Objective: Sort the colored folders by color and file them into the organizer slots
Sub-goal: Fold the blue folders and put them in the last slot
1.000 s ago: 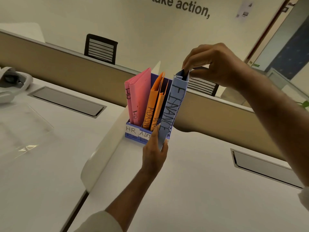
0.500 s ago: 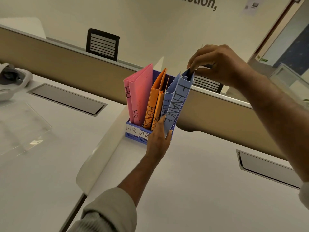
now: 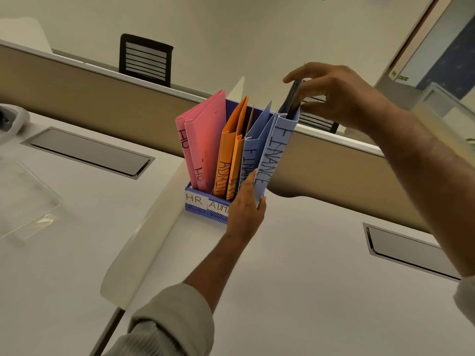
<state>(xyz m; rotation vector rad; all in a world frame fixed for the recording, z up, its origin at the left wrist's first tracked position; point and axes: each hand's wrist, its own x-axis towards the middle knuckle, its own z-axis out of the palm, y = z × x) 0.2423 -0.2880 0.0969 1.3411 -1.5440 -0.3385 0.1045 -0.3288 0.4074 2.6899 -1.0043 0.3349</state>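
A blue organizer (image 3: 196, 208) with labels HR and ADMIN stands on the white desk. Two pink HR folders (image 3: 205, 140) fill its left slot, two orange ADMIN folders (image 3: 228, 160) the middle one. One blue FINANCE folder (image 3: 253, 150) stands at the right. A second blue FINANCE folder (image 3: 276, 152) leans at the organizer's right end. My right hand (image 3: 336, 96) pinches its top edge. My left hand (image 3: 246, 209) holds its lower edge at the organizer's front, thumb and fingers around it.
A beige partition (image 3: 77, 98) runs behind the organizer, with black mesh chairs (image 3: 145, 59) beyond it. Grey cable hatches (image 3: 87, 151) (image 3: 406, 247) sit in the desks at left and right. A clear plastic sheet (image 3: 23, 201) lies at far left.
The second blue FINANCE folder has gone lower and further into the organizer's right end, beside the first blue one. My left hand moved up with it.
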